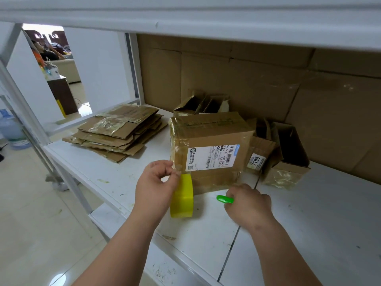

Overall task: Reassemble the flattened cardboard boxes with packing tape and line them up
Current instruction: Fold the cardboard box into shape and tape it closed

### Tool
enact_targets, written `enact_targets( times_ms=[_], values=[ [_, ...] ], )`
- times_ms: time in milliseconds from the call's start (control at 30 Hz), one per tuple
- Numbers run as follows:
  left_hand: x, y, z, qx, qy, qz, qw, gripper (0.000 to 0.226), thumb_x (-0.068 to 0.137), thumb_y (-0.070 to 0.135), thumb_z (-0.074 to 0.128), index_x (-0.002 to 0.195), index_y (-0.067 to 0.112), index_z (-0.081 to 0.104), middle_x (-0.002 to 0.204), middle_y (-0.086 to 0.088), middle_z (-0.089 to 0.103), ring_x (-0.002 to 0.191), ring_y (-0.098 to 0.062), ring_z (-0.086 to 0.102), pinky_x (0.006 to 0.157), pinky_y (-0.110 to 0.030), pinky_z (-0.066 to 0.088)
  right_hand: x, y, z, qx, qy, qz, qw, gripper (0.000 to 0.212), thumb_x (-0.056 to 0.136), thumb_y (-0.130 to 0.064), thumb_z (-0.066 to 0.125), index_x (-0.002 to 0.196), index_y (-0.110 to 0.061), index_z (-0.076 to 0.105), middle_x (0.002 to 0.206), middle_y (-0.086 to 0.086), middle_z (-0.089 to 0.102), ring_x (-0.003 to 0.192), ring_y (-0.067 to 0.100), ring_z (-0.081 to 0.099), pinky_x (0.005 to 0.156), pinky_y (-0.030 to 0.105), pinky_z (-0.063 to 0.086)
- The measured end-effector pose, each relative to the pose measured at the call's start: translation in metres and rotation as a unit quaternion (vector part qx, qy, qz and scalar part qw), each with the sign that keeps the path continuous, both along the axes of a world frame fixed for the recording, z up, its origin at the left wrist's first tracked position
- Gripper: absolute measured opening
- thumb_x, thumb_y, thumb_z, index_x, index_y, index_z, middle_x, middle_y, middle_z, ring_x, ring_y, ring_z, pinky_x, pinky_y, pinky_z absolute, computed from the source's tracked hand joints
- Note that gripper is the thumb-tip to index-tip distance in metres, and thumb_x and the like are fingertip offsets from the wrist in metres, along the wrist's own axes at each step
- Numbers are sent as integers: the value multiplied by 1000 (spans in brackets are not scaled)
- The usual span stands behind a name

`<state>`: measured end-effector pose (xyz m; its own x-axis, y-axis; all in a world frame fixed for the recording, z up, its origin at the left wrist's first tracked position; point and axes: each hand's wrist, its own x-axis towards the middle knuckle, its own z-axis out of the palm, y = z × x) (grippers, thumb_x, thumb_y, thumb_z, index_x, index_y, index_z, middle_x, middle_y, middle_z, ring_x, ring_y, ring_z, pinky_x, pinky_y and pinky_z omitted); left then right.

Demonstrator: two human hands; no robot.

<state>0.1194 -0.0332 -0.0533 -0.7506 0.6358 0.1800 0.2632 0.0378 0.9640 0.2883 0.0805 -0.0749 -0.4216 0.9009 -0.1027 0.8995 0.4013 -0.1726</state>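
An assembled cardboard box (pixel 210 139) with a white shipping label stands on the white shelf (pixel 309 213). A yellow roll of packing tape (pixel 183 200) stands on edge at the box's near left corner. My left hand (pixel 156 182) pinches the clear tape end at that corner, just above the roll. My right hand (pixel 249 205) grips a green-handled cutter (pixel 224 199) in front of the box's lower edge. A stack of flattened boxes (pixel 117 133) lies to the left.
More assembled boxes (pixel 286 159) stand right of and behind the labelled one, some with open flaps. Cardboard sheets (pixel 268 83) line the back of the shelf. An upper shelf (pixel 185 15) hangs overhead. The shelf's front edge drops to a tiled floor (pixel 37 213) on the left.
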Motion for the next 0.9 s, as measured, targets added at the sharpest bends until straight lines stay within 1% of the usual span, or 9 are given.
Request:
enact_targets(
  times_ms=[33, 100, 167, 233, 367, 467, 600, 833, 900],
  values=[
    [0, -1, 1, -4, 48, 3, 999, 22, 85, 10, 71, 66, 20, 67, 110, 18, 60, 99, 7, 56, 79, -20, 43, -3, 0, 0, 24, 13, -4, 1000, 28, 91, -36, 51, 118, -37, 59, 124, -6, 55, 117, 21, 52, 97, 37, 32],
    [0, -2, 4, 8, 118, 6, 993, 18, 84, 9, 72, 69, 17, 67, 121, 18, 52, 110, 13, 48, 82, -10, 37, -10, -1, 9, 102, 148, -17, 984, 24, 91, -37, 54, 112, -32, 66, 122, -3, 57, 118, 25, 50, 100, 40, 34],
    [0, -3, 6, 23, 158, 3, 987, 17, 84, 10, 73, 70, 18, 66, 134, 21, 48, 123, 16, 40, 90, -5, 31, -21, -5, 28, 177, 306, -10, 935, 27, 88, -36, 63, 112, -25, 68, 125, 1, 56, 121, 29, 44, 103, 46, 33],
    [3, -3, 8, 24, 192, -4, 981, 18, 85, 11, 71, 70, 18, 65, 142, 25, 45, 118, 28, 34, 87, 3, 27, -33, -6, 50, 214, 353, 22, 910, 43, 86, -43, 66, 126, -27, 61, 142, -1, 45, 132, 25, 30, 107, 48, 26],
    [9, 0, 1, 24, 214, -20, 976, 21, 86, 8, 71, 69, 17, 61, 146, 23, 43, 98, 40, 36, 75, 7, 30, -58, 6, 77, 220, 259, 109, 934, 68, 87, -66, 51, 148, -41, 34, 162, -14, 13, 148, 15, 3, 117, 47, 5],
    [10, 4, -5, 18, 215, -31, 976, 23, 86, 8, 70, 68, 16, 57, 149, 24, 37, 92, 39, 39, 73, 3, 34, -72, 13, 68, 227, 211, 135, 941, 65, 85, -68, 52, 143, -40, 41, 157, -14, 29, 148, 14, 11, 116, 43, -2],
    [7, 9, -12, 17, 228, -56, 972, 24, 88, 7, 68, 70, 6, 52, 155, 22, 29, 100, 35, 40, 73, -2, 36, -80, 14, 60, 286, 228, 118, 923, 57, 79, -66, 62, 126, -33, 59, 135, -8, 52, 133, 20, 37, 110, 43, 9],
    [-1, 12, -18, -4, 272, -70, 960, 27, 93, 11, 63, 71, 10, 47, 161, 21, 16, 112, 29, 40, 72, -2, 33, -84, 15, 65, 269, 243, 113, 925, 53, 81, -66, 57, 123, -34, 60, 128, -11, 50, 127, 19, 36, 107, 38, 10],
    [0, 12, -17, 9, 248, -57, 967, 25, 93, 11, 63, 72, 12, 50, 162, 18, 15, 125, 27, 32, 81, 0, 33, -86, 16, 68, 244, 239, 127, 931, 49, 85, -60, 58, 127, -34, 58, 133, -10, 49, 132, 19, 33, 112, 41, 10]
  ],
)
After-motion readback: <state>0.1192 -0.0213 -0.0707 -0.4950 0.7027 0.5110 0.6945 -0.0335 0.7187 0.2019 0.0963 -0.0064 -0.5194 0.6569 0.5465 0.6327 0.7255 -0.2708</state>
